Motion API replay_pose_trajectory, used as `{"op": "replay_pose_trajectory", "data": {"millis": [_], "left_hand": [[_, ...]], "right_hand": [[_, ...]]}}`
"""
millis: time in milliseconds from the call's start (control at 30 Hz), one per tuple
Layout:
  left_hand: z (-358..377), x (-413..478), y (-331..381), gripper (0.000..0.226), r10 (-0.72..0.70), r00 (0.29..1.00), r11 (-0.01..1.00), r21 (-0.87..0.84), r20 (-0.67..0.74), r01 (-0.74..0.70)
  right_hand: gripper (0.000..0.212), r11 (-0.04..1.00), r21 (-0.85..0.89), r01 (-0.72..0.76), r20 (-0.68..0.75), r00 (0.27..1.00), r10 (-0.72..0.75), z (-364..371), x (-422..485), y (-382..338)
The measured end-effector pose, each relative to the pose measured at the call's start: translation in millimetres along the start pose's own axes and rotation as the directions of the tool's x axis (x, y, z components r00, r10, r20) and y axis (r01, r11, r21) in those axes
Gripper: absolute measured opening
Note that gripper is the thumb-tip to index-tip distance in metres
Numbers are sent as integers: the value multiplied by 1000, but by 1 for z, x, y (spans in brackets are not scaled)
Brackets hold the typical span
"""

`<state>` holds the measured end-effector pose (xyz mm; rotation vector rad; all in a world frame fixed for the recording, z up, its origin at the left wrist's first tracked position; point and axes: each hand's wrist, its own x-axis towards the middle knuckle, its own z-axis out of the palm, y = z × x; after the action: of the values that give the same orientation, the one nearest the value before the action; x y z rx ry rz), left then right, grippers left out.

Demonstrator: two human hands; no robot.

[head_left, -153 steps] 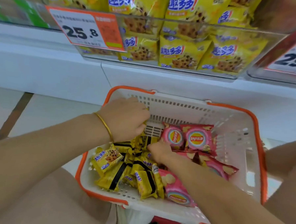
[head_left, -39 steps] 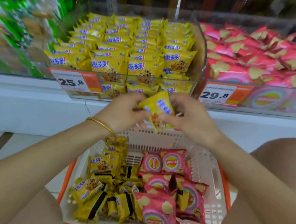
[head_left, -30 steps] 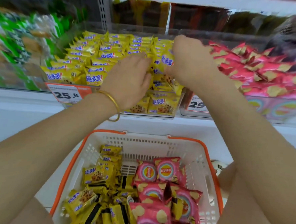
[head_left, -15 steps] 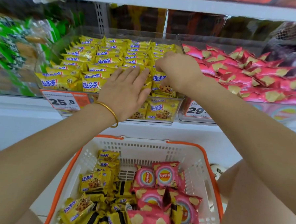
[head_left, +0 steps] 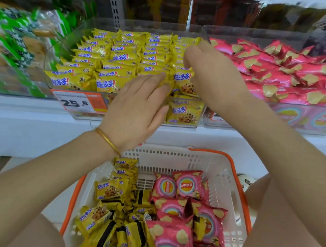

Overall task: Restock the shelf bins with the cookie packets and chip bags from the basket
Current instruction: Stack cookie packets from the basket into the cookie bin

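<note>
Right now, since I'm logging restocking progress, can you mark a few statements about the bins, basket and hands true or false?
1. The basket holds both yellow cookie packets and pink chip bags. True.
2. Both hands are at the chip bin. False: the left hand and right hand are at the cookie bin.
3. The left hand lies with straight fingers on the packets in that bin. True.
4. In the basket, the chip bags lie on the left. False: they lie on the right, with the cookie packets on the left.
5. The price tag on the cookie bin reads 25.8. True.
</note>
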<state>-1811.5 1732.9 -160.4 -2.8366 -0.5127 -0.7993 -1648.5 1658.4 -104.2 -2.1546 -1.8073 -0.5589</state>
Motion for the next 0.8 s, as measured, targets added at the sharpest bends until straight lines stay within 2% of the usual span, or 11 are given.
{"op": "replay_pose_trajectory", "data": {"millis": [67,100,167,200,267,333,433,533,600,667,800], "left_hand": [[-5,-24,6,39,49,998,999,-13,39,-49],[-4,-40,7,35,66,991,998,-16,113,-65],[7,-76,4,33,64,946,998,2,317,-68],[14,-92,1,35,51,905,998,22,423,-66],[24,-109,3,39,14,798,998,45,602,-51],[34,-113,7,35,-28,699,997,73,714,-34],[50,-114,10,32,-57,625,992,113,779,-52],[62,-119,8,30,-57,628,993,107,776,-42],[67,-122,6,30,-56,613,994,104,788,-44],[71,-122,4,31,-53,594,995,95,802,-39],[75,-121,0,31,-39,564,998,63,825,-23]], "right_hand": [[30,992,113,51,-139,990,-35,6,-24,-13],[26,977,201,73,-137,989,-46,18,-39,-22],[20,929,366,62,41,996,-83,54,-71,-43],[18,913,407,31,220,967,-131,79,-88,-55],[15,899,438,-24,538,808,-240,132,-116,-72],[16,893,445,-71,711,634,-303,179,-137,-86],[23,922,378,-83,844,440,-307,233,-163,-107],[25,957,265,-121,922,323,-214,267,-189,-131],[20,967,199,-158,938,315,-142,280,-200,-141],[17,944,203,-260,933,345,-105,286,-199,-138],[6,783,351,-514,887,451,-102,264,-165,-97]]}}
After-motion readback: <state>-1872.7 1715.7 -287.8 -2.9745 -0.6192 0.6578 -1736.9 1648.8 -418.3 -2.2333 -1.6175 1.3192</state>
